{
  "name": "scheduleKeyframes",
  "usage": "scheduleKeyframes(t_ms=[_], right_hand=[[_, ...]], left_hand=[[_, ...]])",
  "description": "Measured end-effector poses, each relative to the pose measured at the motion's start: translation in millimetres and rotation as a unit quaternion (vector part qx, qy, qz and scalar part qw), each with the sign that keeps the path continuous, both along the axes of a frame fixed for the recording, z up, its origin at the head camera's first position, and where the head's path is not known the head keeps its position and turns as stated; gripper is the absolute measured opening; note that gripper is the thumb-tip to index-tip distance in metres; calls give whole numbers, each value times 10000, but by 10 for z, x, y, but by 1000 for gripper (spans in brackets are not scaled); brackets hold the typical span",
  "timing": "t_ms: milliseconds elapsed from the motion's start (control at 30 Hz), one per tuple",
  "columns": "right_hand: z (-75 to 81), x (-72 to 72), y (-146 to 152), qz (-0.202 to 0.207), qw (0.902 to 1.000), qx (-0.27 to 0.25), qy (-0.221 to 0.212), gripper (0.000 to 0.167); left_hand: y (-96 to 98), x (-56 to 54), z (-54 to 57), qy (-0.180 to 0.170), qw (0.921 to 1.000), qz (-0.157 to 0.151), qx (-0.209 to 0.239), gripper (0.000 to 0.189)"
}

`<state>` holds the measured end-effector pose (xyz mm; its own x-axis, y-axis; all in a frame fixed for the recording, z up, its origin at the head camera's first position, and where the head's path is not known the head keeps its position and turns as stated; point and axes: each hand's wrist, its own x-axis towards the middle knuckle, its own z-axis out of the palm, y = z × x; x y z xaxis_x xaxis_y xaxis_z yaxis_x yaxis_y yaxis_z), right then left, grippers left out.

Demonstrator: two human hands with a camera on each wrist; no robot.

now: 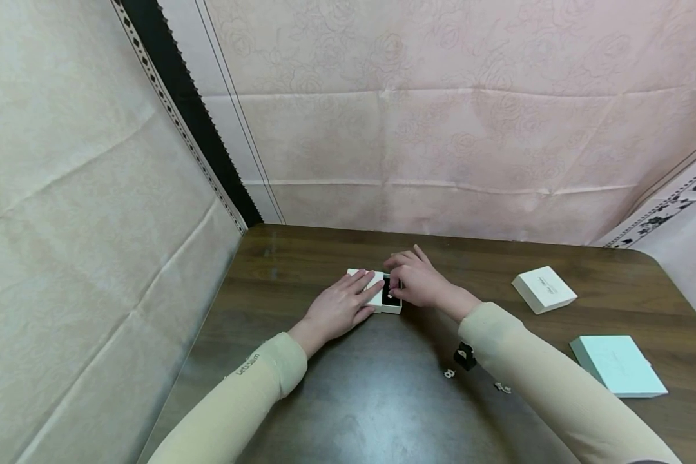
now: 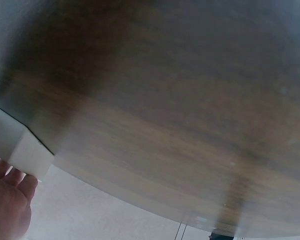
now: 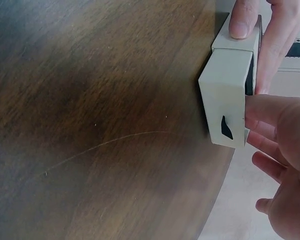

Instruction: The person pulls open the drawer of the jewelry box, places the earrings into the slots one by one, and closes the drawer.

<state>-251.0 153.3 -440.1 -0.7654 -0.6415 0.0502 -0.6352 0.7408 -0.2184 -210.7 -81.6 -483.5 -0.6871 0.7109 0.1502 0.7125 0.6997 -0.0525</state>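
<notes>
A small white drawer box (image 1: 377, 298) lies on the table, its drawer slid partly out to the right and showing a black lining. My left hand (image 1: 339, 306) holds the sleeve, fingers across the top and thumb on the near side; the right wrist view shows that thumb pressed to the sleeve. The fingers of my right hand (image 1: 417, 281) reach into the drawer, thumb and forefinger close together at a small silver piece of jewelry (image 1: 390, 296). Its exact shape is too small to tell. The drawer's end (image 3: 225, 100) has a dark notch in the right wrist view.
On the right stand a closed white box (image 1: 545, 290) and a pale turquoise box (image 1: 617, 365). Nearer me lie a small silver piece (image 1: 449, 374), another silver piece (image 1: 502, 388) and a black object (image 1: 464, 356) beside the right sleeve. Cloth-covered walls border the wooden table (image 1: 377, 386).
</notes>
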Motion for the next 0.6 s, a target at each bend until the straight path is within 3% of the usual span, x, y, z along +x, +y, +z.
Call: scheduleKeyframes(t_ms=[300, 600], right_hand=[[6, 13, -4, 7, 10000, -8, 62, 22], [89, 55, 85, 10, 9989, -465, 33, 19]], left_hand=[[-3, 3, -14, 18, 10000, -3, 3, 59], [0, -5, -15, 5, 10000, 28, 0, 60]])
